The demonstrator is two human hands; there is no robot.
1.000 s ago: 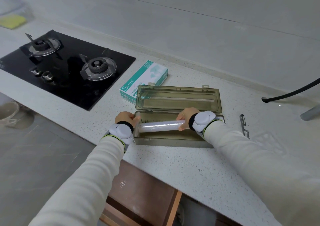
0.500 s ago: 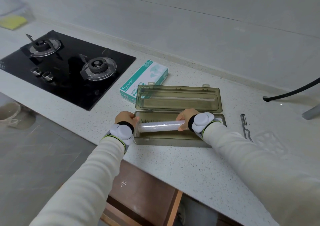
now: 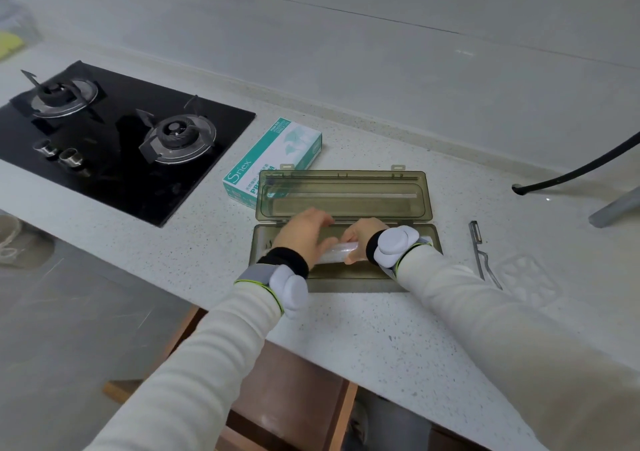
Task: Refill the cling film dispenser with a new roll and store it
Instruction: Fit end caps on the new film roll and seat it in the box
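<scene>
Both hands close on the cling film roll (image 3: 337, 250) inside the open dispenser (image 3: 346, 229) — the right hand (image 3: 362, 236) wraps the roll near its right part, while the left hand (image 3: 304, 236) lies over its left part with fingers spread toward the hinge, so whether those fingers actually clamp the roll cannot be told. Only a short shiny stretch of roll shows between the two hands; both its ends are covered by the hands and wrist bands. The dispenser's smoky clear lid (image 3: 343, 194) lies folded back flat on the speckled white countertop (image 3: 363, 329), partly overlapping the view of a green-and-white glove box (image 3: 273, 160) just behind it. A thin metal strip (image 3: 479, 250) lies to the right, well apart from the tray, its purpose unreadable. Further left sits a black two-burner hob (image 3: 114, 139); a dark hose (image 3: 581, 170) is cut off at the right edge — and below the counter's front edge a brown wooden drawer (image 3: 294, 398) stands open.
</scene>
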